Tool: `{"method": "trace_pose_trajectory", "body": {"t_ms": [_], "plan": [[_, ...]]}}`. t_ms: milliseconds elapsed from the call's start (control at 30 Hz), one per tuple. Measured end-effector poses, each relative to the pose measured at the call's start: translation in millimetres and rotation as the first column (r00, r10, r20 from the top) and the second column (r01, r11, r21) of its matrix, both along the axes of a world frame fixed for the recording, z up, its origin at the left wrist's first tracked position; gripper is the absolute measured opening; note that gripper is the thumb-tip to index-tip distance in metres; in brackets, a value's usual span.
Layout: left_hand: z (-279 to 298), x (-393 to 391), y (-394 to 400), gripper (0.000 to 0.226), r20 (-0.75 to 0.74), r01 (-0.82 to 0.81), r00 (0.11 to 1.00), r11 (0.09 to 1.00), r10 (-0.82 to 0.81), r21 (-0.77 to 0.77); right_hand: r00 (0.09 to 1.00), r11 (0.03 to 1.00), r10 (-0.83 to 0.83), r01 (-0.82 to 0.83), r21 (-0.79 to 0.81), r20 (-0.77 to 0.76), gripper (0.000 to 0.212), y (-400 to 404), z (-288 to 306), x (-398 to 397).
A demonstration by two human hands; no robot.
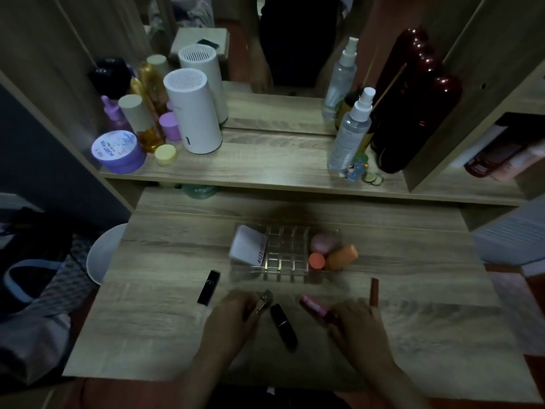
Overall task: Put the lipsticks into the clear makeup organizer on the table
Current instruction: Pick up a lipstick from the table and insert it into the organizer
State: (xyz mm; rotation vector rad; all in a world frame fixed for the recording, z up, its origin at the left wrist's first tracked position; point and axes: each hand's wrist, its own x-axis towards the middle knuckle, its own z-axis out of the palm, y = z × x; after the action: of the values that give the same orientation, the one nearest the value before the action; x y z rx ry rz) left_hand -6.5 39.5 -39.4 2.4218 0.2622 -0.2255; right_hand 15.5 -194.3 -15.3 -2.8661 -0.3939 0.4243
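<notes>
left hand (233, 317) is gripping a small silver metallic lipstick (264, 300); right hand (354, 323) is closing on a pink lipstick tube (313, 305). black cylindrical lipstick (283, 326) is lying between them, square black lipstick (209, 287) at 10 o'clock, slim dark red tube (374, 291) at 2. clear gridded acrylic organizer (284, 252) is sitting at 12 on the wooden table (427, 305), grid cells holding nothing.

l hand (233, 317) + r hand (355, 323), fingers curled

Wood-grain worktop (413, 305) in dim light.
On it sit the clear organizer (287, 255), a black lipstick (209, 287), another black one (283, 326), a pink tube (314, 305) and a slim dark-red stick (374, 291).
</notes>
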Motion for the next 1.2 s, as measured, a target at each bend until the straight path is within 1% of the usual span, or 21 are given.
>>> {"method": "trace_pose_trajectory", "body": {"t_ms": [33, 67, 133, 233, 300, 333, 433, 500, 600, 733, 933, 1067, 1200], "plan": [[2, 0, 1, 0.013, -0.008, 0.023, 1.000, 1.000, -0.023, 0.006, 1.000, 0.999, -0.006, 0.007, 0.048, -0.012, 0.014, 1, 4, 3], [4, 1, 3, 0.014, -0.004, 0.035, 0.999, 0.999, -0.035, -0.001, 1.000, 0.990, -0.024, 0.027, 0.136, -0.020, 0.015, 2, 9, 5], [12, 4, 7, 0.006, 0.038, 0.013, 0.999, 0.997, -0.010, -0.070, 0.997, 0.946, -0.072, 0.071, 0.315, -0.009, 0.021, 6, 22, 13], [34, 22, 16, 0.019, 0.143, 0.022, 0.990, 0.979, 0.007, -0.201, 0.985, 0.885, -0.120, 0.049, 0.462, 0.125, 0.030, 20, 48, 33], [53, 42, 19, 0.020, 0.255, 0.018, 0.965, 0.952, 0.063, -0.304, 0.967, 0.838, -0.163, 0.030, 0.545, 0.197, 0.027, 32, 59, 52], [61, 52, 20, 0.021, 0.308, 0.005, 0.945, 0.940, 0.107, -0.342, 0.956, 0.832, -0.188, 0.033, 0.554, 0.225, 0.025, 39, 64, 63], [76, 83, 20, 0.025, 0.439, -0.008, 0.883, 0.938, 0.169, -0.346, 0.927, 0.849, -0.212, 0.018, 0.528, 0.310, 0.021, 56, 65, 89], [78, 99, 18, 0.027, 0.471, 0.002, 0.863, 0.932, 0.181, -0.362, 0.929, 0.865, -0.196, 0.013, 0.502, 0.313, 0.020, 67, 60, 99], [74, 117, 16, 0.027, 0.442, -0.013, 0.878, 0.932, 0.185, -0.363, 0.935, 0.881, -0.175, 0.010, 0.473, 0.308, 0.023, 73, 52, 108], [62, 126, 13, 0.028, 0.452, 0.028, 0.882, 0.941, 0.136, -0.336, 0.949, 0.908, -0.121, -0.013, 0.419, 0.292, 0.025, 75, 47, 112], [47, 132, 12, 0.027, 0.420, 0.058, 0.905, 0.962, 0.062, -0.266, 0.981, 0.932, -0.071, 0.001, 0.364, 0.180, 0.033, 83, 43, 114], [37, 134, 8, 0.031, 0.413, 0.087, 0.910, 0.967, 0.021, -0.240, 0.997, 0.973, -0.036, 0.020, 0.231, 0.069, 0.038, 93, 37, 115], [29, 134, 7, 0.030, 0.386, 0.101, 0.922, 0.976, -0.019, -0.194, 0.997, 0.982, -0.015, 0.001, 0.188, 0.073, 0.042, 98, 32, 115]]}}
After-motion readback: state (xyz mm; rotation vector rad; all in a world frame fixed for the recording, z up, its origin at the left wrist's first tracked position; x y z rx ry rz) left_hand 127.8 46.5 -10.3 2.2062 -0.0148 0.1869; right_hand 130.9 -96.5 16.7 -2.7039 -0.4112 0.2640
